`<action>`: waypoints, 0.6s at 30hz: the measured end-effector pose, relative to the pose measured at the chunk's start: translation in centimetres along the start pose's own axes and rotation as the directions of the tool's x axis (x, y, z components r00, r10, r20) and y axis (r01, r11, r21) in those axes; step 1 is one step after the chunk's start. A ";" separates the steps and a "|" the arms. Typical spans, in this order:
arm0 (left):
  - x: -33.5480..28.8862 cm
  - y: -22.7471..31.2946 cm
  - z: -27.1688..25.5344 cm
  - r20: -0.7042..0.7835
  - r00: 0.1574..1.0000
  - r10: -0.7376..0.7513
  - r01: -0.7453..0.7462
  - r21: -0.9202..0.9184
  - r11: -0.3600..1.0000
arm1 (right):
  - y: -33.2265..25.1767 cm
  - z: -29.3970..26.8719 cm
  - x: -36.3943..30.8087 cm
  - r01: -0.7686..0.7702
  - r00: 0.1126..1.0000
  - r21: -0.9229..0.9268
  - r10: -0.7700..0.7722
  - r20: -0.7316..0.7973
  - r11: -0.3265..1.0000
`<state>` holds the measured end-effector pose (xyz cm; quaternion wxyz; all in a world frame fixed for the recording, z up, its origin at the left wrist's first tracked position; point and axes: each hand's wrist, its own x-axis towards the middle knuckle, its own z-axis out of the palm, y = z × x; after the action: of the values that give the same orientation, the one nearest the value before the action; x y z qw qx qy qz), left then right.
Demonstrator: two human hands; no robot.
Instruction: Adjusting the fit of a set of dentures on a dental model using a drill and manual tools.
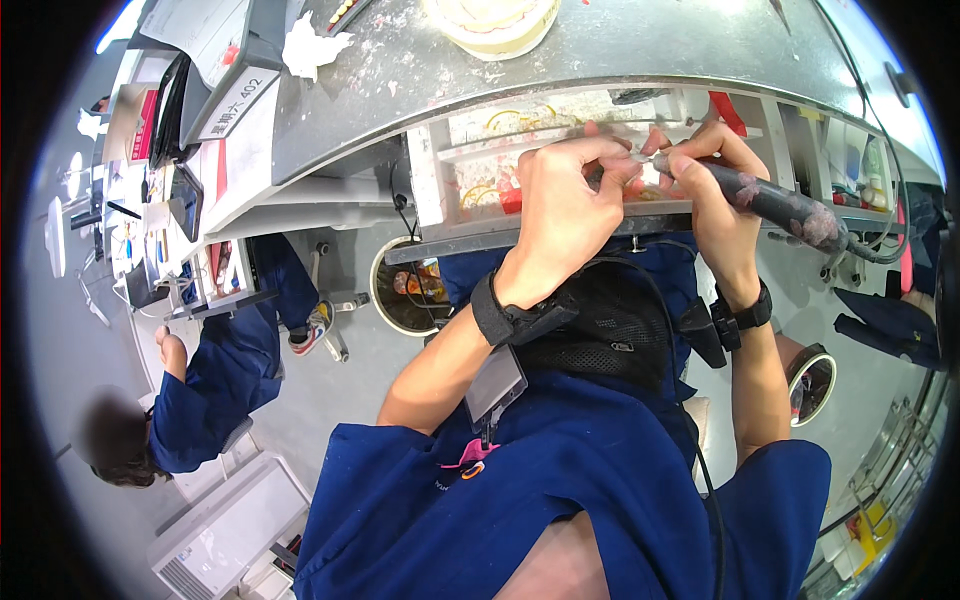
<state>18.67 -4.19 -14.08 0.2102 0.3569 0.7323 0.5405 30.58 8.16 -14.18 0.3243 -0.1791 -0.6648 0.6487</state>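
My right hand (pixel 722 190) is closed around a dark rotary handpiece (pixel 795 212), its grey body blotched with pinkish residue and a cord trailing from its rear end. The handpiece's tip points left, toward my left hand (pixel 567 205). That hand is closed in a pinch, its fingertips almost meeting the tip; whatever small piece sits between them is mostly hidden. Both hands hover over an open drawer (pixel 430 165) strewn with white and pink debris, thin yellow loops and a red scrap.
Above the drawer runs a dusty grey bench top (pixel 390 95) with a round cream-coloured plaster piece (pixel 495 30) and a crumpled tissue (pixel 313 48). Waste bins (pixel 392 300) stand either side below. At the left a co-worker in blue (pixel 215 390) sits at another bench.
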 end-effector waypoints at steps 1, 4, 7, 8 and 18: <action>0.0 0.0 0.1 -0.009 1.000 0.001 -0.001 -0.034 0.999 | 0.1 0.0 0.1 0.014 0.999 -0.057 -0.015 -0.030 0.998; 0.1 0.0 0.1 -0.011 1.000 0.006 -0.007 -0.031 1.000 | 0.2 0.1 0.2 0.027 0.998 -0.150 -0.036 -0.053 0.988; 0.0 0.0 0.1 -0.010 1.000 0.021 -0.021 0.006 1.000 | 0.1 0.2 0.2 0.017 1.000 -0.102 -0.020 -0.020 0.995; 0.0 0.0 0.1 -0.012 1.000 0.025 -0.025 0.015 1.000 | 0.1 0.2 0.1 0.024 0.998 -0.093 -0.029 -0.056 0.995; 0.2 -0.9 0.3 -0.045 0.992 0.114 -0.118 -0.082 0.990 | 0.9 -0.1 0.4 -0.003 0.985 0.117 0.023 -0.169 0.993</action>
<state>18.47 -3.98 -15.05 0.1784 0.3787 0.6909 0.5894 30.24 8.57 -14.99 0.3856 -0.2189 -0.5948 0.6705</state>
